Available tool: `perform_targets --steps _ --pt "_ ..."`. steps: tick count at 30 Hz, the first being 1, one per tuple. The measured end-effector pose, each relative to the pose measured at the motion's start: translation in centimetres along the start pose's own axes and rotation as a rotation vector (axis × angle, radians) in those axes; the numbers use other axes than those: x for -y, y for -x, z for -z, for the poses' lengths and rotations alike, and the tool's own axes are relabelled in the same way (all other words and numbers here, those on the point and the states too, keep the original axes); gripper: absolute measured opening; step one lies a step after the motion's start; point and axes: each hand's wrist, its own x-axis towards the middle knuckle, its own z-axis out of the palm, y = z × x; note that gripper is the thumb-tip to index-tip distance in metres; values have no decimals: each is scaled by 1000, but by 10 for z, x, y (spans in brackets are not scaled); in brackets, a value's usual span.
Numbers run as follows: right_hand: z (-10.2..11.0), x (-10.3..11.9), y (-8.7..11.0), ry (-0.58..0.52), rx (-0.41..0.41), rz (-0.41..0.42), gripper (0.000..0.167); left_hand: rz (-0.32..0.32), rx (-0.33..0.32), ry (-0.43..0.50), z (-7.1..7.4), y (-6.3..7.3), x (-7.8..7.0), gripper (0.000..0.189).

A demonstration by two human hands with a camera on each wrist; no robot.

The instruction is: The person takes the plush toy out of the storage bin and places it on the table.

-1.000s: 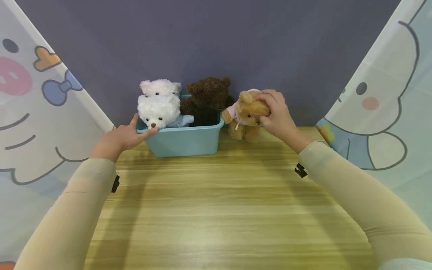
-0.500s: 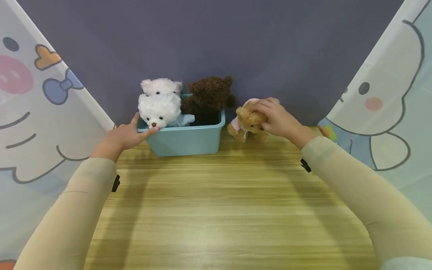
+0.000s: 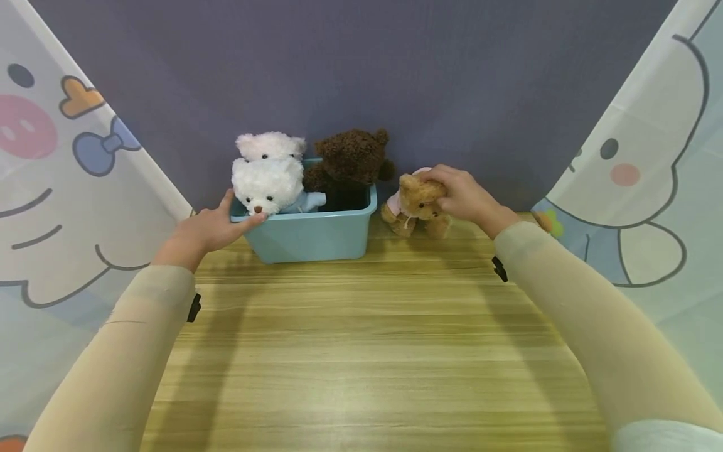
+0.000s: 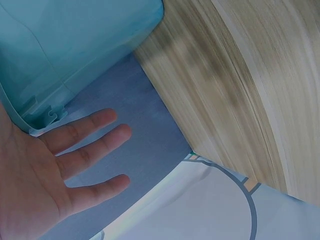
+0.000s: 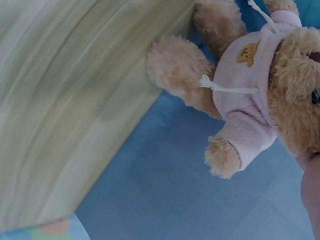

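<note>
In the head view my right hand (image 3: 465,198) grips the head of a tan teddy bear (image 3: 418,199) in a pink hoodie. The bear sits upright beside the right end of a light blue plastic bin (image 3: 310,238). Up close in the right wrist view, the hoodie (image 5: 245,75) has white drawstrings. My left hand (image 3: 209,229) rests at the bin's left end, thumb along the rim; in the left wrist view its fingers (image 4: 95,147) are straight and spread. Two white bears, the front one (image 3: 268,182) in blue, and a dark brown bear (image 3: 356,157) fill the bin.
The wood-grain table (image 3: 361,339) stretches in front of the bin. A grey-blue back panel (image 3: 361,69) rises close behind the toys. Cartoon-printed side panels (image 3: 632,207) flank the table on the left and right.
My right hand has brought the tan bear down and slightly right, from against the bin's right rim to the tabletop. The left hand and the bin stay put.
</note>
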Motion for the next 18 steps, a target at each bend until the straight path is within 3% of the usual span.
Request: perform_targets --steps 8,18 --pt "-22 2 -19 -205 -83 -216 53 4 23 16 0 4 -3 127" --pt "-7 -24 -27 -123 61 -289 45 4 -5 27 -2 -1 0 128"
